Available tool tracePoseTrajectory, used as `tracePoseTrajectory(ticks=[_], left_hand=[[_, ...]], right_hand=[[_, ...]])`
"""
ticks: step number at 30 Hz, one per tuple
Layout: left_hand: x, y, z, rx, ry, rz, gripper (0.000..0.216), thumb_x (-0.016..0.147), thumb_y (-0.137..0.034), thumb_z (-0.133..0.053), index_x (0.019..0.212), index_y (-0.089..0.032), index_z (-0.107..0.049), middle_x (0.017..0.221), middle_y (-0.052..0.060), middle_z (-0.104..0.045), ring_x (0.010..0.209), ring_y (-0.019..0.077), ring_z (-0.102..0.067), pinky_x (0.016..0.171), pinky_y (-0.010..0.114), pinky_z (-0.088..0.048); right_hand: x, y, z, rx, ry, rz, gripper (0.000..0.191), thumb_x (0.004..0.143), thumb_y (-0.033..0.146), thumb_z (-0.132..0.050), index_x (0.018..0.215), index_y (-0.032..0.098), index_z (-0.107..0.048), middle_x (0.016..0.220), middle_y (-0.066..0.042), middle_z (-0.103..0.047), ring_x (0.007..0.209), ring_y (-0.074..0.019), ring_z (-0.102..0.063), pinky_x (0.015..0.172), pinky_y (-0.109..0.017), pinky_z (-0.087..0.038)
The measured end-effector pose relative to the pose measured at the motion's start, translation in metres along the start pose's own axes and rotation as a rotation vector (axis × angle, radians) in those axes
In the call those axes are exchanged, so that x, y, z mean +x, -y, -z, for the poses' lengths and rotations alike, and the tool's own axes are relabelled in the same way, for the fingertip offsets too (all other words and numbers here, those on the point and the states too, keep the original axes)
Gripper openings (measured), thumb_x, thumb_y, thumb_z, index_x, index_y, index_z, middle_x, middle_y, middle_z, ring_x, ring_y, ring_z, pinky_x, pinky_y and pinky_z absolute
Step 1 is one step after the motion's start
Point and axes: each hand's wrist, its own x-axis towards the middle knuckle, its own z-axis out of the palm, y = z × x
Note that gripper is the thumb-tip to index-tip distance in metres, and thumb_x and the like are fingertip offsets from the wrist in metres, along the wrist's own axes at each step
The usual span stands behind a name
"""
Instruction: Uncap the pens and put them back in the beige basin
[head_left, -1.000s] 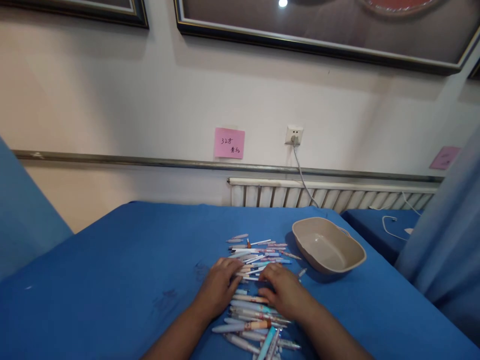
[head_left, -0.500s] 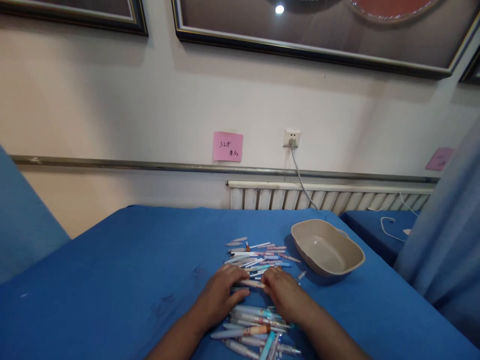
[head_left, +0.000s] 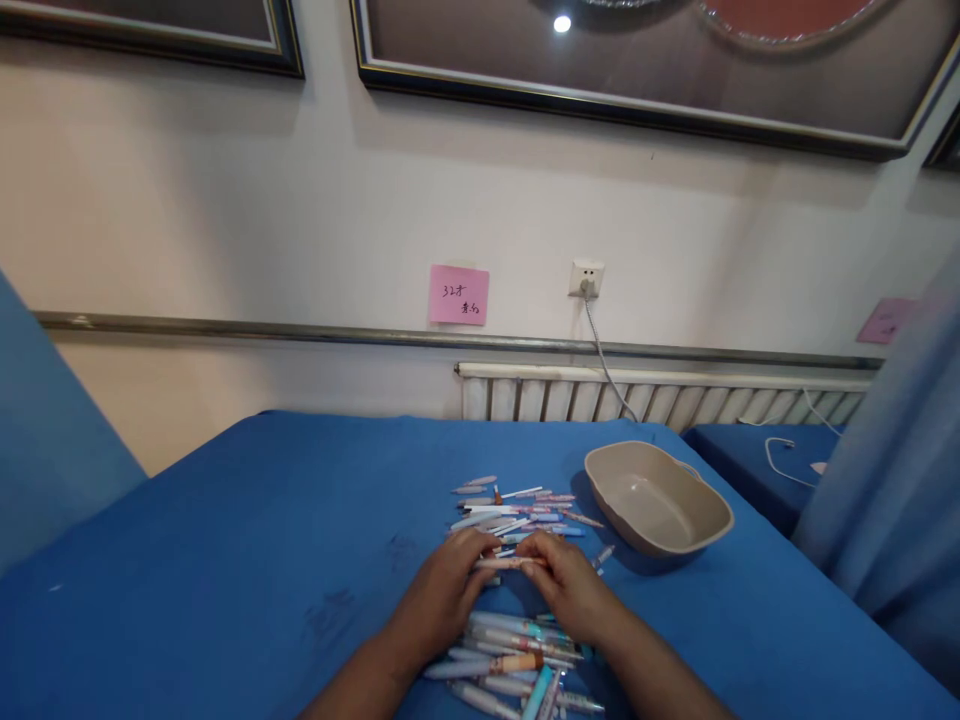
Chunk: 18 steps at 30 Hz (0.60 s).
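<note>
Between my two hands lies a pale pen point(head_left: 504, 564), gripped at both ends. The fingers of my left hand point(head_left: 446, 580) close on its left end, and my right hand point(head_left: 566, 580) pinches its right end. Just beyond the hands spreads a pile of pens point(head_left: 517, 512) in white, pink and blue. Nearer to me, under and between the wrists, rests a second group of pens point(head_left: 510, 655), some with turquoise or brown parts. My fingers hide part of the far pile.
An oval beige basin point(head_left: 656, 495) stands right of the far pens, with nothing in it. A blue cloth point(head_left: 285, 560) covers the table. Behind are a radiator point(head_left: 555, 395), a wall socket point(head_left: 586, 278) with a cable, and a pink note point(head_left: 459, 295). Blue curtains point(head_left: 892, 480) hang at the sides.
My left thumb and fingers have drawn together on the pen's left end. The right fingers have shifted slightly along it. The other pens and the basin lie as before.
</note>
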Motion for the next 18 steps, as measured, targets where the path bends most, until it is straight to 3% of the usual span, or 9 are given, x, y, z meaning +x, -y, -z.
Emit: tracePoseTrajectory(ticks=[4,7,9,12,15,16,18], left_hand=[[0.0011,-0.0019,-0.0016,0.038,-0.006,0.018,0.018,0.089,-0.026,-0.048,0.105,-0.023,-0.057,0.1,0.005,-0.065,0.094,0.0197,-0.058,0.084,0.03,-0.045],[0.0013,-0.002,-0.003,0.028,0.046,0.124,0.024,0.093,-0.032,-0.039,0.106,-0.023,-0.058,0.087,0.003,-0.069,0.082,0.0185,-0.062,0.077,0.029,-0.047],[0.0011,-0.0017,-0.0032,0.015,0.013,0.132,0.029,0.09,-0.035,-0.046,0.116,-0.023,-0.053,0.099,0.005,-0.068,0.09,0.0203,-0.062,0.081,0.031,-0.047],[0.0011,-0.0001,-0.002,0.009,-0.051,0.033,0.048,0.08,-0.032,-0.06,0.125,-0.022,-0.047,0.117,0.008,-0.06,0.105,0.023,-0.055,0.091,0.034,-0.043],[0.0025,0.0028,-0.0004,-0.001,0.006,0.102,0.023,0.09,-0.028,-0.044,0.107,-0.022,-0.058,0.093,0.004,-0.067,0.088,0.0194,-0.061,0.08,0.03,-0.047],[0.003,0.0034,-0.0001,0.002,0.012,0.151,0.023,0.092,-0.028,-0.039,0.102,-0.023,-0.059,0.088,0.003,-0.067,0.083,0.019,-0.062,0.077,0.03,-0.047],[0.0034,0.0032,-0.0001,0.011,-0.019,0.195,0.024,0.091,-0.031,-0.041,0.108,-0.023,-0.056,0.095,0.004,-0.067,0.088,0.0205,-0.061,0.079,0.032,-0.047]], right_hand=[[0.0008,0.0027,-0.001,0.018,0.007,-0.018,0.014,0.086,0.024,-0.049,0.087,0.02,-0.062,0.077,0.0,-0.063,0.071,-0.0148,-0.056,0.065,-0.024,-0.039],[-0.0003,0.0058,0.0027,-0.003,-0.028,0.011,0.011,0.084,0.021,-0.05,0.084,0.02,-0.061,0.077,0.0,-0.062,0.073,-0.0144,-0.055,0.067,-0.024,-0.039],[-0.0012,0.0076,0.0048,-0.008,-0.027,0.04,0.011,0.085,0.019,-0.05,0.085,0.02,-0.061,0.079,0.0,-0.061,0.075,-0.0141,-0.056,0.068,-0.024,-0.038],[-0.0016,0.0077,0.0059,-0.028,-0.029,0.05,0.01,0.084,0.018,-0.05,0.085,0.02,-0.06,0.081,0.0,-0.061,0.077,-0.0142,-0.055,0.069,-0.024,-0.038],[-0.0005,0.0041,0.0065,-0.056,-0.038,0.054,0.008,0.084,0.019,-0.051,0.085,0.02,-0.059,0.08,0.0,-0.06,0.076,-0.0144,-0.055,0.068,-0.024,-0.037],[0.0,0.0026,0.0068,-0.061,-0.038,0.057,0.008,0.084,0.02,-0.052,0.084,0.02,-0.059,0.079,0.0,-0.059,0.075,-0.0144,-0.054,0.067,-0.024,-0.037],[0.0009,0.0003,0.0073,-0.064,-0.041,0.055,0.008,0.085,0.02,-0.051,0.084,0.02,-0.059,0.078,0.0,-0.059,0.074,-0.0142,-0.054,0.067,-0.024,-0.038]])
